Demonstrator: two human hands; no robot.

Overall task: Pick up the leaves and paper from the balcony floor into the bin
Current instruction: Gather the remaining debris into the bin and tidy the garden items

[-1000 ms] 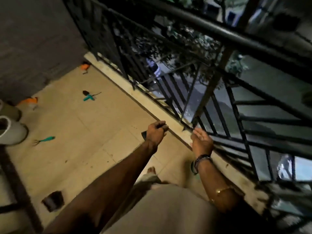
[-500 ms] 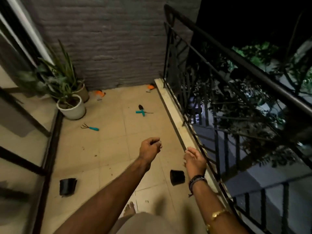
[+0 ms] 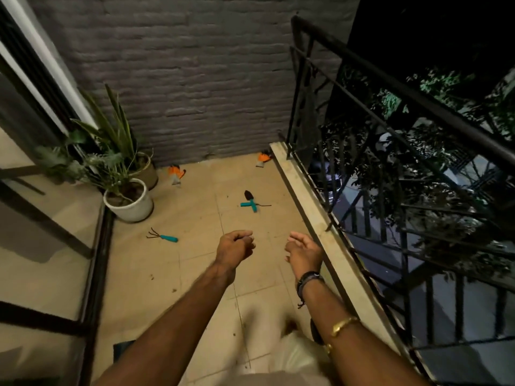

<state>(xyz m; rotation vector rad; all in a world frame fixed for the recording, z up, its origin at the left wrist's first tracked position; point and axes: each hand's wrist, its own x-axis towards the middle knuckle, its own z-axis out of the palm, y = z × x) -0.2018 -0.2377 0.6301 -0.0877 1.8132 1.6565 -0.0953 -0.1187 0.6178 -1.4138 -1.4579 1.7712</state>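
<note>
Scraps (image 3: 152, 277), small and dark, dot the balcony floor (image 3: 192, 263) toward its door-side edge. Left hand (image 3: 235, 246) is curled, whether round anything I cannot tell; right hand (image 3: 303, 253) hangs loosely open. Dim light could leave flecks overlooked.

Ahead of the left hand's (image 3: 235, 247) curled fingers, bare tile floor (image 3: 195, 260) ran open as far as the teal-handled trowel (image 3: 252, 204). A hand rake (image 3: 164, 237) lay off to their left, well apart. A strip of floor showed between both hands' fingers. Just right of the right hand's (image 3: 302, 253) fingers, the stone curb (image 3: 306, 207) and black railing (image 3: 418, 101) closed that side. Far ahead stood a white pot (image 3: 131, 204) and the brick wall (image 3: 195, 79).
</note>
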